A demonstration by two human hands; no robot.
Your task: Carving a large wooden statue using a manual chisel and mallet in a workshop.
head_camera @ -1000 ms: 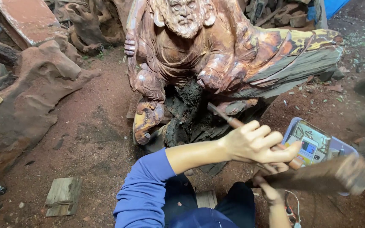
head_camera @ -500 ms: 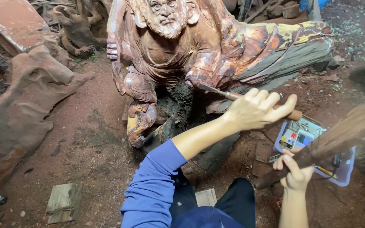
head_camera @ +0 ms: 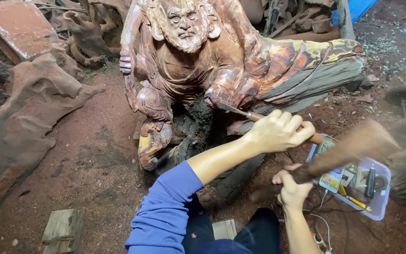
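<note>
A large reddish-brown wooden statue (head_camera: 189, 61) of a bearded seated figure fills the middle. My left hand (head_camera: 278, 131) grips a chisel (head_camera: 240, 112) whose metal tip rests against the statue's lower hand, by the dark rough wood beneath it. My right hand (head_camera: 292, 188) holds the handle of a wooden mallet (head_camera: 353, 146), blurred, raised to the right of the chisel's butt end. A blue sleeve covers my left arm.
A clear plastic box (head_camera: 377, 207) of small tools sits on the dirt at right, with wires beside it. Big carved wood pieces (head_camera: 29, 108) lie at left. Small wood blocks (head_camera: 62, 230) rest on the red dirt near my legs.
The view has tilted up slightly, showing more of the statue. The mallet stays raised and blurred at right, swinging; my left hand keeps the chisel against the statue.
</note>
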